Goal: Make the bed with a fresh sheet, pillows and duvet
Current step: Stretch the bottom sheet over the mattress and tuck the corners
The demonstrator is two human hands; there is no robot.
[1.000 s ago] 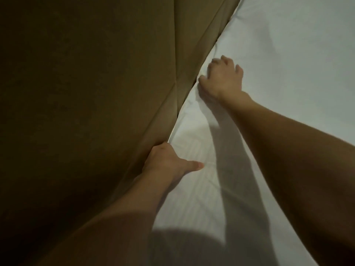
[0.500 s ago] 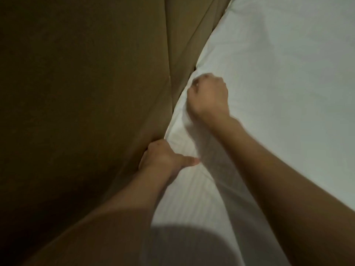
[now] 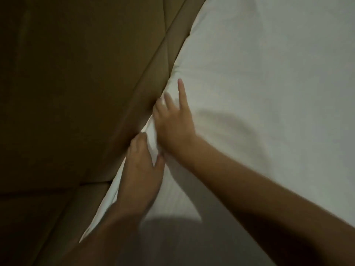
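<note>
- The white sheet [image 3: 269, 93] covers the bed, its edge against the brown headboard [image 3: 76, 83].
- Left hand [image 3: 141, 169] pinches a sheet fold beside the headboard.
- Right hand [image 3: 173, 120] presses the sheet with fingers spread, next to the headboard.

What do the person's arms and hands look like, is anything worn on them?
Both arms are bare as far as the view shows: no sleeves, gloves, watch or bracelet. No rings show on the left hand or right hand, though the picture is dim and blurred.
</note>
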